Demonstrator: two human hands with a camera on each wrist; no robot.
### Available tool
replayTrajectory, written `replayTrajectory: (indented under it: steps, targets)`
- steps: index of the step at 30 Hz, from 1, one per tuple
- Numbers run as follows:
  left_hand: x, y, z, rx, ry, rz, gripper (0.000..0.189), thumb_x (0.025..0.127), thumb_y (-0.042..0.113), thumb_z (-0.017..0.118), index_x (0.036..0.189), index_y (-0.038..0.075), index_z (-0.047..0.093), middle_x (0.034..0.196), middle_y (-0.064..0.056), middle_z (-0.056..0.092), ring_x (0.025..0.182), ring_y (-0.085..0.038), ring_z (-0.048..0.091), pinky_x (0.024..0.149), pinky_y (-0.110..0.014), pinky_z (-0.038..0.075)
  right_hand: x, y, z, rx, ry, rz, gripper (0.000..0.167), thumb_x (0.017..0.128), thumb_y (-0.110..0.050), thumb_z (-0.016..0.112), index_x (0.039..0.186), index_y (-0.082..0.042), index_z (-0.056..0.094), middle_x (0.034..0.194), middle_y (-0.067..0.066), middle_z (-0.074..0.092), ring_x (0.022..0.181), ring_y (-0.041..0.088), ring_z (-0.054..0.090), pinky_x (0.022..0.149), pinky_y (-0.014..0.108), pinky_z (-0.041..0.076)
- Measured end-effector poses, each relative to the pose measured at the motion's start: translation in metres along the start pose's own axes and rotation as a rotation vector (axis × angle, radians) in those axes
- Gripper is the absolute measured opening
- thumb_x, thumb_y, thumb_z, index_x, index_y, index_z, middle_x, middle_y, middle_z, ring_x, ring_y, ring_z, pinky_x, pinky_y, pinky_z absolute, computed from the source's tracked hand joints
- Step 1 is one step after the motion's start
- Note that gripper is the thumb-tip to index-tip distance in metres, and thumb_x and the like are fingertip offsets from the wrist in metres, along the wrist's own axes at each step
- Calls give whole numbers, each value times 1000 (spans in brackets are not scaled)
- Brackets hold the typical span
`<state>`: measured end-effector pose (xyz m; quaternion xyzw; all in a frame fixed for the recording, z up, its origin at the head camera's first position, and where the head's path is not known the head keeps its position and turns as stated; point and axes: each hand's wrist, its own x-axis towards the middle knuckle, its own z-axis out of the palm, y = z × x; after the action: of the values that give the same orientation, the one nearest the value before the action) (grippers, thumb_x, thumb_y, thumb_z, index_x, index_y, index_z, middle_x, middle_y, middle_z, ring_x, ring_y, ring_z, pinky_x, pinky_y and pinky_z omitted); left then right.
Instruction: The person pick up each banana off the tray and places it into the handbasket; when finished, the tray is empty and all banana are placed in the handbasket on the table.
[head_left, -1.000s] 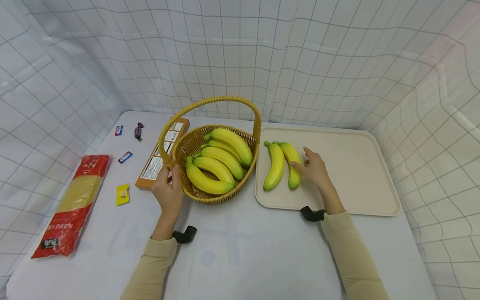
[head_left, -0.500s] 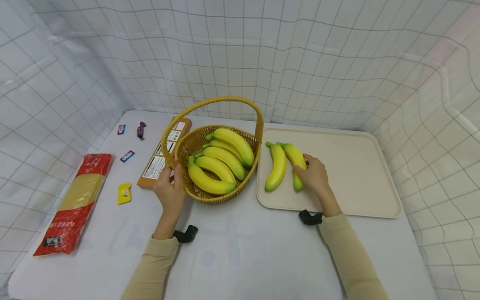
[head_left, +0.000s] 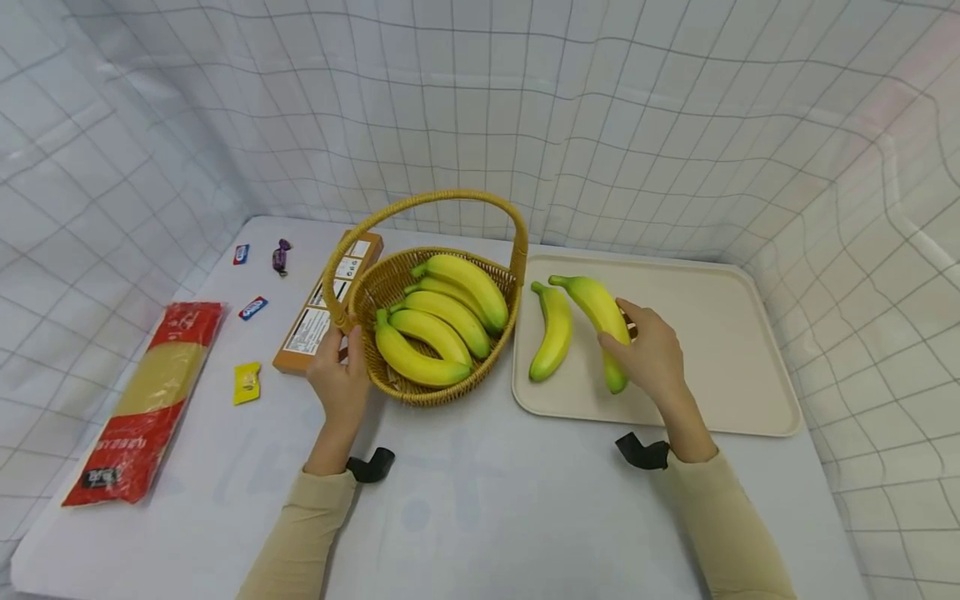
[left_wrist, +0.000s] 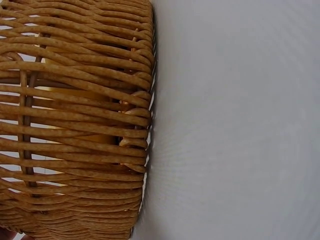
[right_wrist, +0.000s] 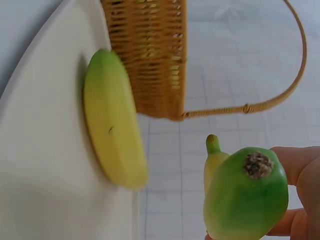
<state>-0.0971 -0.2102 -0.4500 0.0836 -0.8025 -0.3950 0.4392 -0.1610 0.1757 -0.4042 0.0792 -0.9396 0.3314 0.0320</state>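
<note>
My right hand (head_left: 652,354) pinches a yellow banana (head_left: 596,307) with green ends between thumb and fingers, above the beige tray (head_left: 720,350). The right wrist view shows that banana's green tip (right_wrist: 245,197) close up, raised off the tray. A second banana (head_left: 553,337) lies on the tray's left side. At the left, my left hand (head_left: 341,379) grips the wicker basket (head_left: 420,400) by its rim at the foot of the handle. Several bananas (head_left: 442,312) fill the basket. The left wrist view shows mostly the basket's woven wall (left_wrist: 75,120).
Behind my left hand lies a flat brown box (head_left: 307,333), partly hidden by the basket handle. Further left are a red and yellow packet (head_left: 150,400), a yellow wrapped sweet (head_left: 247,383), a purple sweet (head_left: 281,257) and two small blue-and-red packets (head_left: 253,307). Gridded white curtains surround the table.
My right hand has closed on the right-hand banana, lifted it from the tray and drawn it slightly right. My left hand stays on the basket rim.
</note>
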Motion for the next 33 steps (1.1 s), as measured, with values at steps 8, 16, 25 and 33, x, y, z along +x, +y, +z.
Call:
replayTrajectory:
  steps: [8,16,25,33]
  targets:
    - [0,-1,0,9,7,10,24,97,13,60,109,-5,69,101,-23,72,92,-36,70,72,5,37,5,-60,25,34,-35,-173,58,85,-25,67,138,-5,54,109,15,66,90,28,64,64,35,51]
    - [0,-2,-1,23,0,24,24,96,12,60,112,-4,69,103,-21,72,94,-35,70,72,1,41,31,-116,63,20,-87,-259,60,85,-32,64,140,-13,54,122,10,64,94,24,61,71,38,50]
    - [-1,-1,-2,27,-16,16,24,97,12,59,112,-4,69,105,-20,72,96,-33,70,72,0,41,60,-133,107,-88,-92,-304,56,85,-37,64,134,-11,57,132,8,62,114,25,61,86,42,53]
    - [0,0,-2,7,-2,27,23,96,9,59,111,-5,68,104,-22,72,94,-36,69,73,4,37,63,-130,128,-169,-50,-371,51,86,-33,66,128,-5,61,120,14,62,107,27,60,81,42,55]
